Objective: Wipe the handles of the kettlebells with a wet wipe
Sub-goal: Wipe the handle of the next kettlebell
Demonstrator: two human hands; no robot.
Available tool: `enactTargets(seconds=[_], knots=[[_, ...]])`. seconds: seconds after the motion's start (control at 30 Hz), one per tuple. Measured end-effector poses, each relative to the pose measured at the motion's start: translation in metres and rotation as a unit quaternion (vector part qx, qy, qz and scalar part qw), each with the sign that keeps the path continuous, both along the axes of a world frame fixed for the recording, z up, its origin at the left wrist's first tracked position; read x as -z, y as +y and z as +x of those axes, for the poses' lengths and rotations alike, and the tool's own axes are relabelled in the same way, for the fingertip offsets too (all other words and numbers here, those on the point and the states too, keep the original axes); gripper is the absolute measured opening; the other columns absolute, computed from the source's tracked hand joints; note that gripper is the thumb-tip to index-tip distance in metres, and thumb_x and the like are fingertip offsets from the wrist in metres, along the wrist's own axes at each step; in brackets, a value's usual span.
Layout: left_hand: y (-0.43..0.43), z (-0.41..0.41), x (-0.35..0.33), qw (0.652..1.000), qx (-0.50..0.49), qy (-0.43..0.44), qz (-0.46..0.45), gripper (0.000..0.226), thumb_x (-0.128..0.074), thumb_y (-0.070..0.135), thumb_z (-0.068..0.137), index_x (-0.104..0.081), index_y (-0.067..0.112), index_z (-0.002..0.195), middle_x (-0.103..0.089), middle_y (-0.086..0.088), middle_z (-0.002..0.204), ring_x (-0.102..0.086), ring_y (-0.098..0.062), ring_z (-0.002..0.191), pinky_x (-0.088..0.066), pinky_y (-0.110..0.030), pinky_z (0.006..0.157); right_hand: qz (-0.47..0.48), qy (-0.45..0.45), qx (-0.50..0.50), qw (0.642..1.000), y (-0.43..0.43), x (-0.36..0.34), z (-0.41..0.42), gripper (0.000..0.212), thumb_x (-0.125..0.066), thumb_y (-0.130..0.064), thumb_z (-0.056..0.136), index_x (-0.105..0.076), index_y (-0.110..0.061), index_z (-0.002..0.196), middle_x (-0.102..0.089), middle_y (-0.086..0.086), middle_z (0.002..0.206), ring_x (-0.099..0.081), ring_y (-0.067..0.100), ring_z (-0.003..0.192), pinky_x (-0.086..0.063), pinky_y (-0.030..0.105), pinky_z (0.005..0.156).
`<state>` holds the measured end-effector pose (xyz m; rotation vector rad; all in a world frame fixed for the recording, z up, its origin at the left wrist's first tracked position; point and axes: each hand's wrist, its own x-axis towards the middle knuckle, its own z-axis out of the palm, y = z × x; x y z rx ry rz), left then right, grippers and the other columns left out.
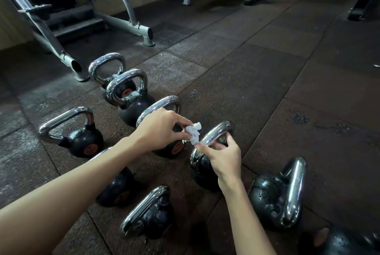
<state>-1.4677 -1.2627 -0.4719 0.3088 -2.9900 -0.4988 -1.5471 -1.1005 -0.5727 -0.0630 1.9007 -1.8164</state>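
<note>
your left hand (162, 129) pinches the crumpled wet wipe (193, 134) between thumb and fingertips, holding it off the rubber floor (267, 90), right beside the chrome handle (216, 132) of the middle kettlebell (201, 167). your right hand (223, 157) curls around that handle, index fingertip touching the wipe's lower end.

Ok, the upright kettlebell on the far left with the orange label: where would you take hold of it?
Grip the top bar of its chrome handle, coming from above with fingers curled through the open loop. The kettlebell stands upright, so that bar is its highest part and nothing covers it. The round black body offers no hold.
</note>
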Motion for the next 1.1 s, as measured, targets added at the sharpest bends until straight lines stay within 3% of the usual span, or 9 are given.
enactTargets(seconds=[0.2,0.27,0.4,0.57,0.63,0.73,0.87,1.0,1.1], knots=[[0.000,-0.005,0.003,1.000,0.003,0.005,0.028,0.026,-0.083,0.040,0.085,-0.081,0.034,0.110,-0.047,0.051,0.059,-0.047,0.022,0.056,-0.035,-0.007,0.057,-0.032,-0.008,0.013,0.999,-0.004,0.004,0.003,0.096,-0.097,-0.027,0.055,-0.056,-0.023,0.141,-0.081,-0.004,0.090,-0.078,0.015,0.089,-0.060,0.048,0.093],[0.002,-0.007,0.006,0.999,0.003,0.014,0.042,0.027,-0.084,0.039,0.083,-0.080,0.033,0.110,-0.051,0.048,0.070,-0.050,0.017,0.061,-0.035,-0.003,0.060,-0.031,-0.007,0.018,0.999,0.000,0.004,0.006,0.098,-0.095,-0.025,0.059,-0.052,-0.025,0.147,-0.081,-0.004,0.090,-0.078,0.014,0.089,-0.059,0.048,0.094],[0.002,-0.015,0.020,0.996,0.007,0.017,0.087,0.028,-0.086,0.045,0.080,-0.080,0.040,0.106,-0.065,0.041,0.071,-0.057,0.011,0.061,-0.039,-0.009,0.062,-0.055,-0.013,0.006,0.998,0.028,0.000,0.009,0.109,-0.093,-0.014,0.069,-0.033,-0.017,0.159,-0.081,-0.001,0.094,-0.077,0.018,0.098,-0.057,0.047,0.101],[0.019,-0.041,0.039,0.990,0.005,0.008,0.139,0.026,-0.088,0.035,0.080,-0.082,0.031,0.105,-0.057,0.042,0.056,-0.049,0.016,0.049,-0.036,-0.004,0.058,-0.062,0.009,-0.054,0.997,0.083,-0.014,0.011,0.079,-0.088,-0.005,0.076,-0.052,-0.019,0.146,-0.081,-0.002,0.100,-0.076,0.014,0.101,-0.056,0.029,0.097],[0.028,-0.057,0.052,0.987,0.004,0.004,0.158,0.026,-0.088,0.034,0.079,-0.081,0.032,0.105,-0.060,0.043,0.061,-0.049,0.021,0.051,-0.036,-0.003,0.059,-0.046,0.020,-0.070,0.996,0.100,-0.012,0.012,0.076,-0.088,-0.007,0.076,-0.056,-0.023,0.143,-0.080,-0.004,0.104,-0.074,0.011,0.107,-0.050,0.034,0.107],[0.037,-0.081,0.077,0.984,-0.016,-0.009,0.179,0.030,-0.090,0.042,0.075,-0.081,0.040,0.104,-0.071,0.033,0.074,-0.060,0.019,0.072,-0.039,-0.005,0.068,-0.024,0.020,-0.084,0.996,0.116,-0.004,0.013,0.078,-0.088,-0.011,0.077,-0.054,-0.027,0.145,-0.079,-0.005,0.111,-0.069,0.010,0.118,-0.037,0.047,0.119],[0.050,-0.107,0.104,0.981,0.011,-0.062,0.186,0.036,-0.091,0.037,0.074,-0.080,0.040,0.109,-0.077,0.019,0.105,-0.064,0.012,0.098,-0.039,0.001,0.077,-0.008,0.022,-0.079,0.997,0.126,-0.005,0.015,0.075,-0.086,-0.006,0.076,-0.057,-0.033,0.140,-0.079,-0.010,0.109,-0.068,0.003,0.116,-0.038,0.040,0.118],[0.062,-0.118,0.116,0.976,0.040,-0.087,0.194,0.036,-0.091,0.032,0.075,-0.081,0.038,0.108,-0.078,0.016,0.107,-0.066,0.011,0.099,-0.045,-0.007,0.083,-0.001,0.012,-0.069,0.998,0.128,-0.003,0.016,0.077,-0.085,-0.003,0.076,-0.057,-0.034,0.141,-0.079,-0.008,0.109,-0.069,0.007,0.116,-0.040,0.045,0.117],[0.066,-0.118,0.116,0.977,0.038,-0.067,0.200,0.032,-0.090,0.037,0.075,-0.081,0.040,0.106,-0.078,0.017,0.105,-0.068,0.007,0.100,-0.053,-0.024,0.093,0.001,0.008,-0.066,0.998,0.125,-0.004,0.015,0.075,-0.084,-0.004,0.077,-0.058,-0.034,0.140,-0.079,-0.008,0.109,-0.070,0.008,0.114,-0.042,0.046,0.115]])
